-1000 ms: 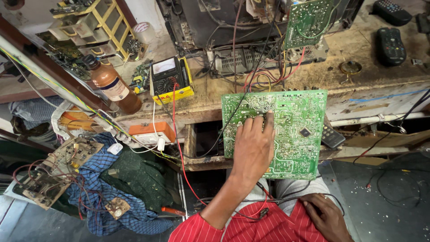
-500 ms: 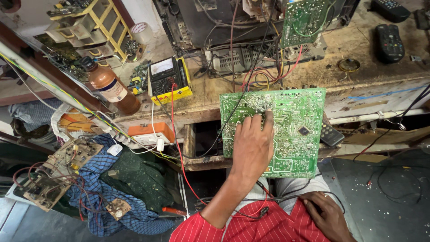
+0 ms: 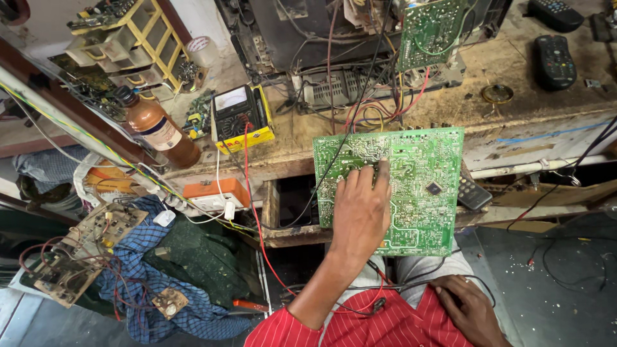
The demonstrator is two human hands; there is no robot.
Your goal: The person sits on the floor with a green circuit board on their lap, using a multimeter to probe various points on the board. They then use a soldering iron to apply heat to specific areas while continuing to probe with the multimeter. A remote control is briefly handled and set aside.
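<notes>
A green circuit board point(image 3: 424, 193) leans solder side up against the front edge of the workbench point(image 3: 514, 138). My left hand point(image 3: 360, 212) lies flat on the board, fingers stretched out, index fingertip pressing near its upper middle. My right hand point(image 3: 466, 308) rests low on my lap by the red shirt point(image 3: 360, 324), nothing visibly in it. Thin black and red wires point(image 3: 379, 302) loop between the two hands.
A yellow-cased analogue meter point(image 3: 241, 115), a brown bottle point(image 3: 157, 128) and an opened chassis with a second green board point(image 3: 427, 32) stand on the bench. Remote controls point(image 3: 556, 61) lie far right. An orange box point(image 3: 212, 193), old boards point(image 3: 77, 254) and blue cloth point(image 3: 138, 283) sit left.
My left hand stays on the green board in the same spot. The view has shifted only slightly.
</notes>
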